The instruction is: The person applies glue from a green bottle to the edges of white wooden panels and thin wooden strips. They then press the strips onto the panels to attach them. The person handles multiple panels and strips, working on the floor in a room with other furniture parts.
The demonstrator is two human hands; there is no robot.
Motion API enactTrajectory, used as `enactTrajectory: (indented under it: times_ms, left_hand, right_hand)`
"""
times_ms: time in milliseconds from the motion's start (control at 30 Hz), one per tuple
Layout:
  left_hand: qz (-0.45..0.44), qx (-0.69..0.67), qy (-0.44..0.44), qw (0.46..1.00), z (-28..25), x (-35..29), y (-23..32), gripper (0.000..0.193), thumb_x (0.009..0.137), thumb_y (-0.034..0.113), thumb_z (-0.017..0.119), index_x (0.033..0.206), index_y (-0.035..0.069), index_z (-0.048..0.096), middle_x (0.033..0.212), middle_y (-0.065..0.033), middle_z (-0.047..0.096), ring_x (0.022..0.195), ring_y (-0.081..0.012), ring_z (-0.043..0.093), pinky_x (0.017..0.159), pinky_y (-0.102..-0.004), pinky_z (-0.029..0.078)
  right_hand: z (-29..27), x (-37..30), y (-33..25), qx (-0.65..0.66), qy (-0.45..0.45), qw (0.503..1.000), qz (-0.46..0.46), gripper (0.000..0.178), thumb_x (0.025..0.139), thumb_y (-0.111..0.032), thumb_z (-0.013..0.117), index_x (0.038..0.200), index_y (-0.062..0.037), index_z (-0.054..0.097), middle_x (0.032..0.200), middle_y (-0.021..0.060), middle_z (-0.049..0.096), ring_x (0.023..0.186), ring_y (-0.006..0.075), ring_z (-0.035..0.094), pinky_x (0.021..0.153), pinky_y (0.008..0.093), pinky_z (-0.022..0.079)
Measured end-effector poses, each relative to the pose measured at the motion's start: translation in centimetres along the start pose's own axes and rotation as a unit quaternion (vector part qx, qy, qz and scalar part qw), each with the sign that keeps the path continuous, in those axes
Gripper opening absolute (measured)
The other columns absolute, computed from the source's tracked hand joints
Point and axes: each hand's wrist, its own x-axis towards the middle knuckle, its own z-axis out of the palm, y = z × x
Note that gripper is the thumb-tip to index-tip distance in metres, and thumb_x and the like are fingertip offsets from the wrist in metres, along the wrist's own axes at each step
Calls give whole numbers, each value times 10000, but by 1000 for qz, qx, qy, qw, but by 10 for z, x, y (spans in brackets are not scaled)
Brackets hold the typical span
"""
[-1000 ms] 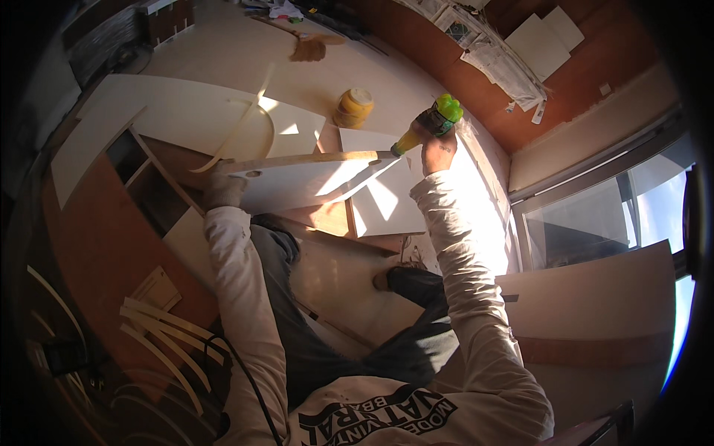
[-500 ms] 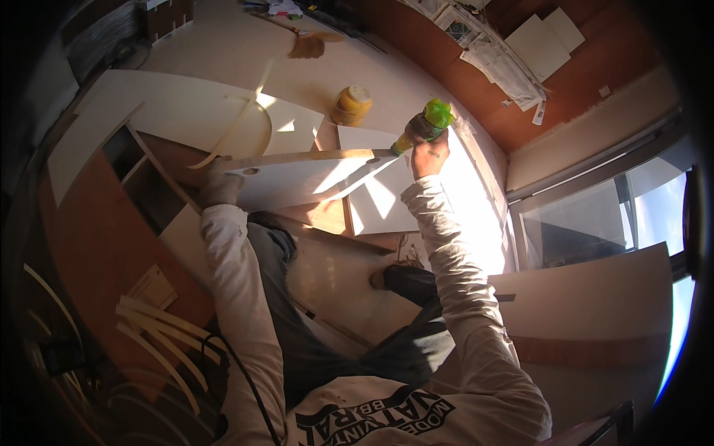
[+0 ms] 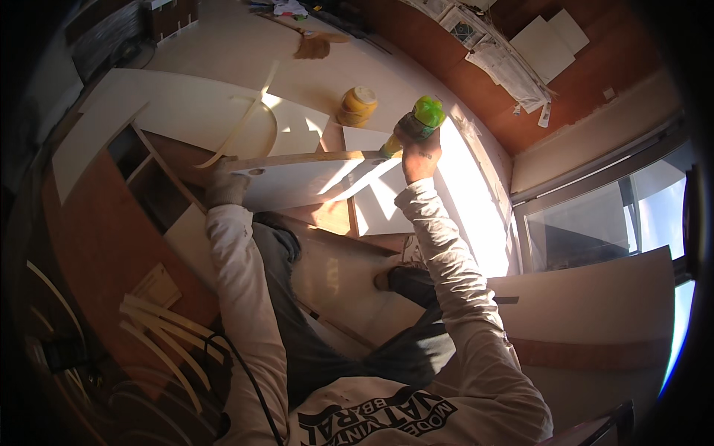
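Note:
A white board (image 3: 294, 186) stands on edge before me, its narrow tan edge turned up and a round hole near its left end. My left hand (image 3: 226, 186) is closed around that left end. Wrapped in my right hand (image 3: 421, 154) is a green plastic bottle (image 3: 429, 113), tipped so its wide green base points up and away. The bottle's yellowish lower end meets the right part of the board's edge. Whether anything comes out of it is too small to tell. Sunlight stripes the board's face.
A yellow tub (image 3: 358, 105) stands beyond the board. White panels (image 3: 178, 100) and a brown panel (image 3: 111, 238) lie around, with a curved pale strip (image 3: 242, 134) across them. Several loose strips (image 3: 167, 320) and a black cord (image 3: 249, 372) are at my left. A broom (image 3: 312, 48) lies farther off.
My right hand has slid a little left along the board's edge with the bottle. My left hand keeps its hold on the board. The whole view has shifted slightly.

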Motion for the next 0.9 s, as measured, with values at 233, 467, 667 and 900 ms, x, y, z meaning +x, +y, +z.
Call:
enactTrajectory:
  times_ms: [233, 467, 667, 900]
  left_hand:
    - [-24, 25, -11, 999, -6, -8, 16, 508, 652, -5, 702, 1147, 6, 590, 1048, -107, 690, 958, -187, 659, 861, -298, 500]
    - [-9, 65, 28, 997, 9, 5, 1, 517, 644, 16, 714, 1145, 15, 586, 1021, -99, 683, 957, -186, 651, 845, -301, 505]
    - [-3, 17, 6, 1000, 9, 2, 4, 512, 637, -23, 696, 1137, 22, 590, 1006, -85, 683, 927, -186, 654, 821, -301, 508]
    - [51, 33, -5, 998, 6, 18, -20, 503, 632, -41, 688, 1123, 25, 601, 981, -67, 692, 898, -183, 655, 814, -299, 508]
  right_hand:
    - [17, -31, -34, 67, -94, 993, -40, 359, 760, -84, 765, 1074, -12, 607, 996, 81, 693, 912, 173, 650, 848, 304, 502]
    - [-15, 11, 6, -8, -20, 998, -66, 415, 738, -142, 762, 1083, -2, 579, 940, 172, 703, 884, 306, 693, 824, 359, 524]
    - [-13, -5, 3, 7, -10, 1000, -25, 451, 745, -170, 779, 1105, -2, 565, 945, 164, 704, 880, 282, 695, 820, 346, 527]
    - [22, -42, -43, 47, -80, 994, -61, 493, 735, -195, 799, 1116, -18, 540, 944, 190, 702, 904, 354, 691, 792, 384, 531]
